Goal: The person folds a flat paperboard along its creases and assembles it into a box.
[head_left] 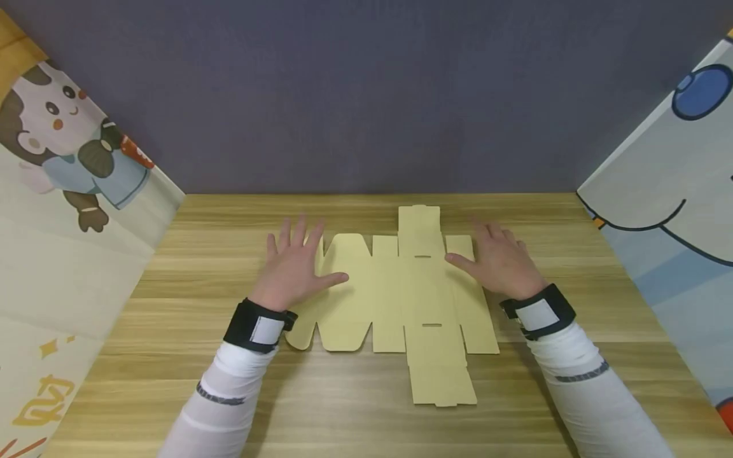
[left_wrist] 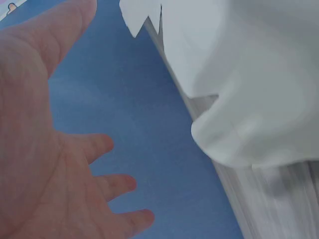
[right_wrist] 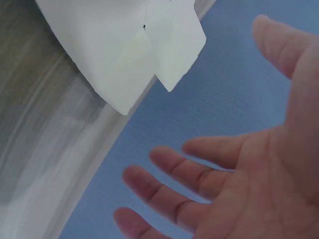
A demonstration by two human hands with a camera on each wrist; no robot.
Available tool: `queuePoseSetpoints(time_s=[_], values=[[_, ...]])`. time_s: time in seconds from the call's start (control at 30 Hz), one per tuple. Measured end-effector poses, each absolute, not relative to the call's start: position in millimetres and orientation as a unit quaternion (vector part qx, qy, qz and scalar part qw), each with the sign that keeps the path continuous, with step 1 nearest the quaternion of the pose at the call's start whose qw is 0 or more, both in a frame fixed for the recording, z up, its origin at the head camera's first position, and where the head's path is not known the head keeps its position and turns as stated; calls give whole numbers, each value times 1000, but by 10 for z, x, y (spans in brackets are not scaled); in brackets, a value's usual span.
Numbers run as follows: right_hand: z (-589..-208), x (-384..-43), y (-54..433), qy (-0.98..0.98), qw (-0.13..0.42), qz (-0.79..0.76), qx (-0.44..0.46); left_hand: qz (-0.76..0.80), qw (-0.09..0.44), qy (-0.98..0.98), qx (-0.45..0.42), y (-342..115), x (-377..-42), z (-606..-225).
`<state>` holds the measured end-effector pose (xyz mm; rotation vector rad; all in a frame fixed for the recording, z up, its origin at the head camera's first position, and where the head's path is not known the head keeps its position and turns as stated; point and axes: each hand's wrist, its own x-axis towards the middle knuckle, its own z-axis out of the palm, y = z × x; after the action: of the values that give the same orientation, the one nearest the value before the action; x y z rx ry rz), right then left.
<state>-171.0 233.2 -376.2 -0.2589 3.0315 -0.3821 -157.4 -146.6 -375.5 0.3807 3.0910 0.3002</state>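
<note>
A flat, unfolded cardboard box blank (head_left: pixel 426 289) lies on the wooden table, with flaps, notches and two short slits. My left hand (head_left: pixel 292 267) is over its rounded left end, fingers spread and thumb stretched out to the right. Over the right side panel is my right hand (head_left: pixel 501 261), palm down, its thumb pointing left toward the middle panel. In the left wrist view the left palm (left_wrist: pixel 45 149) shows bare, apart from the pale cardboard. The right wrist view likewise has nothing in the right palm (right_wrist: pixel 249 194), its fingers slightly bent.
The wood-grain table (head_left: pixel 189 381) runs back to a dark blue-grey panel (head_left: pixel 366 95). Side panels with cartoon prints stand at the left (head_left: pixel 74 191) and right (head_left: pixel 658 178). Each wrist wears a black strap over a white sleeve.
</note>
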Motion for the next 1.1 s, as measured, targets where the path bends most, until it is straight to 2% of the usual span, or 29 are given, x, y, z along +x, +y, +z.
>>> queuePoseSetpoints(time_s=[0.33,0.63,0.87,1.1], values=[[-3801,-1710,2398,990,84,-89,-70,73,15,985,158,-1205,-1563,-3873],[-3843,-1706,2408,984,130,-111,-48,91,67,977,180,-1033,-1508,-4020],[-3866,-1696,2407,982,144,-114,-39,90,95,977,166,-999,-1471,-4070],[-3926,-1737,2411,977,137,-160,-35,87,93,979,162,-982,-1446,-4096]])
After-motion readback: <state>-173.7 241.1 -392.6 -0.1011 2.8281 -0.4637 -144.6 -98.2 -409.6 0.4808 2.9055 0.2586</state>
